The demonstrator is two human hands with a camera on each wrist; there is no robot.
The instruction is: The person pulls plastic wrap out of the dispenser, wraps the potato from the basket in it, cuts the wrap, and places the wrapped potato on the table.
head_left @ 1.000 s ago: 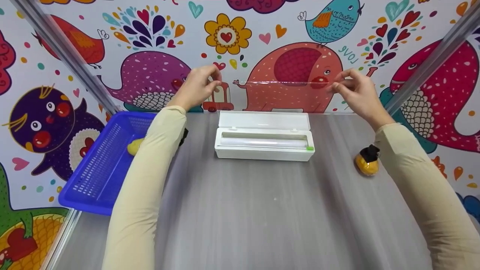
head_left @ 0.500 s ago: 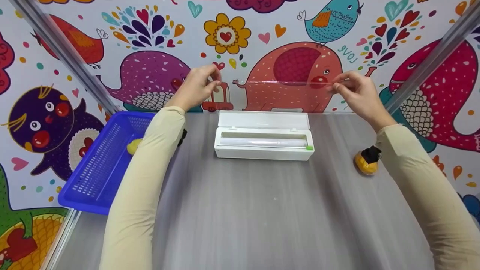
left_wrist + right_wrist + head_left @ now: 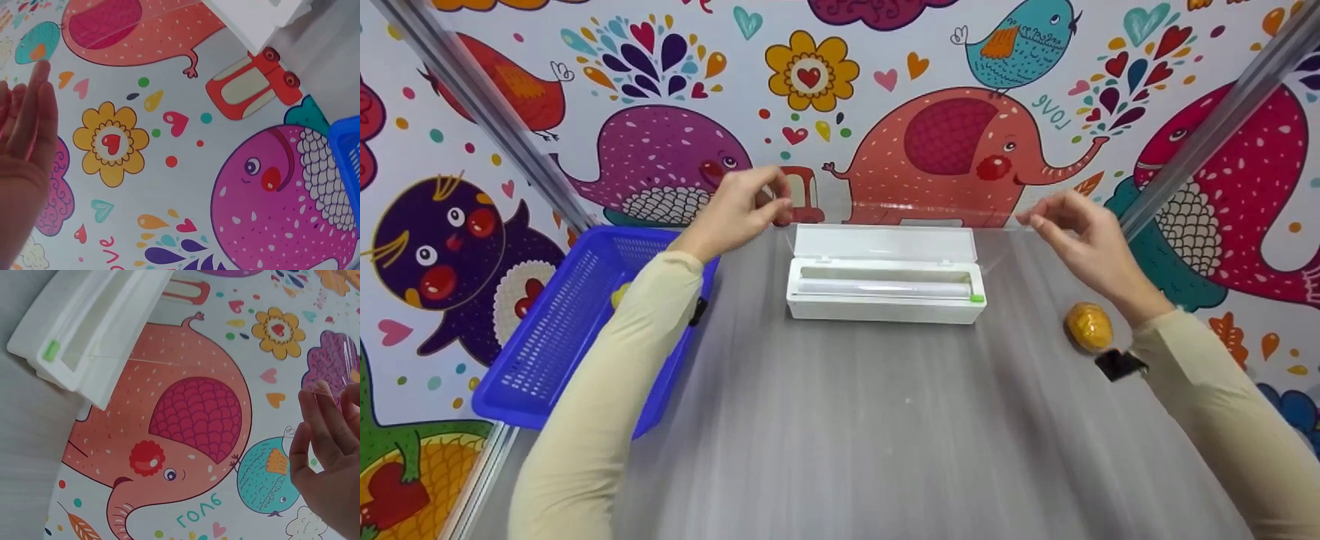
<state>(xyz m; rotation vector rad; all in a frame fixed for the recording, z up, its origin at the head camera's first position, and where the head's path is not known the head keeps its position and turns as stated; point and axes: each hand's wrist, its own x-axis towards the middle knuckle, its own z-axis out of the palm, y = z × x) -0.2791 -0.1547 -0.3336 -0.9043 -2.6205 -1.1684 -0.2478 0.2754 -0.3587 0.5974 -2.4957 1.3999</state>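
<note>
In the head view, the left hand (image 3: pixel 735 210) and the right hand (image 3: pixel 1084 244) are well apart, and each pinches one end of a clear film (image 3: pixel 930 211) between thumb and bent fingers (image 3: pixel 1069 201). The film is stretched behind the white box (image 3: pixel 885 310), which stands on the worktop (image 3: pixel 885 427) with its lid (image 3: pixel 885 244) open and a roll (image 3: pixel 877 287) inside. A blue basket (image 3: pixel 540 352) is at the left, a yellow item (image 3: pixel 620 295) inside; a golden item (image 3: pixel 1089 327) lies near the right sleeve (image 3: pixel 1207 390).

In the left wrist view, the left fingers are close together; their grip I cannot tell.

In the right wrist view, the right fingers hold the film, which reaches toward the box.
</note>
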